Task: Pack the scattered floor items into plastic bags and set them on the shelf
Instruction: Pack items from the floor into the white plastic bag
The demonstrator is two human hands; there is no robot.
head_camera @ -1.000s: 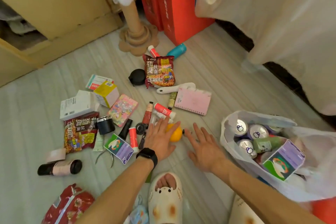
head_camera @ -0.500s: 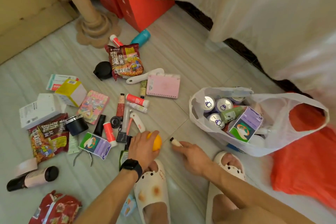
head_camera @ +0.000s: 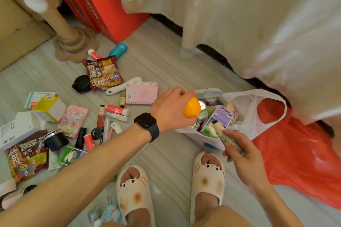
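Now my left hand grips a round orange plastic object over the open white plastic bag, while my right hand clasps a slim speckled tube.

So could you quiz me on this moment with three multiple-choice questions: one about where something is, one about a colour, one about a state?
1. Where is the orange ball?
A. On the floor by the notebook
B. In the left hand, above the white plastic bag
C. On a shelf

2. What colour is the notebook on the floor?
A. Pink
B. Green
C. Black

3. What is the right hand doing?
A. Resting flat on the floor
B. Hanging empty
C. Gripping a slim tube

Answers: 1 B, the fingers wrap the ball over the bag's mouth. 2 A, its cover is pink with a spiral edge. 3 C, thumb and fingers close round the tube by the bag.
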